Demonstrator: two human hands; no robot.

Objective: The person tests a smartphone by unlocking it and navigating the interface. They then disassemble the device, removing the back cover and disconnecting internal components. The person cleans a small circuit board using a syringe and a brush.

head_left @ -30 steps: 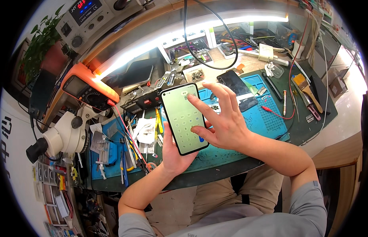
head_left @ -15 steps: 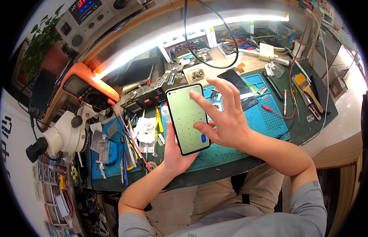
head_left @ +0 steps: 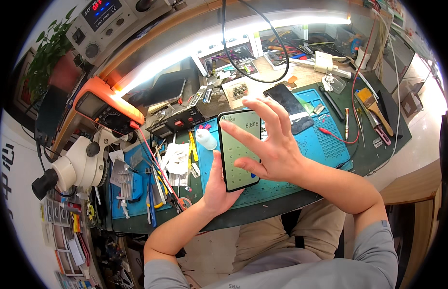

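Note:
A smartphone [head_left: 237, 152] with a lit, pale green calculator screen stands tilted up over the workbench. My left hand [head_left: 217, 195] grips its lower left part, the thumb lying along the left edge. Over the screen hovers my right hand [head_left: 280, 156], its fingers spread and nothing in them. The index fingertip is at the upper left of the screen and the thumb over its lower half; whether either touches the glass I cannot tell. Just left of the phone is a small white bottle [head_left: 206, 139]. Behind my right hand lies a dark phone [head_left: 283, 100] on the blue mat [head_left: 332, 149].
To the left are an orange multimeter [head_left: 108, 105], a white microscope [head_left: 72, 166] and several hand tools. A red probe lead [head_left: 326, 131], a screwdriver [head_left: 347, 124] and a brush [head_left: 378, 113] lie at the right. A black cable loop [head_left: 287, 60] hangs above the bench.
The phone has shifted right and slightly down, uncovering the white bottle. Digits now show across the top of its screen. My right index finger sits further left, near the screen's upper left corner.

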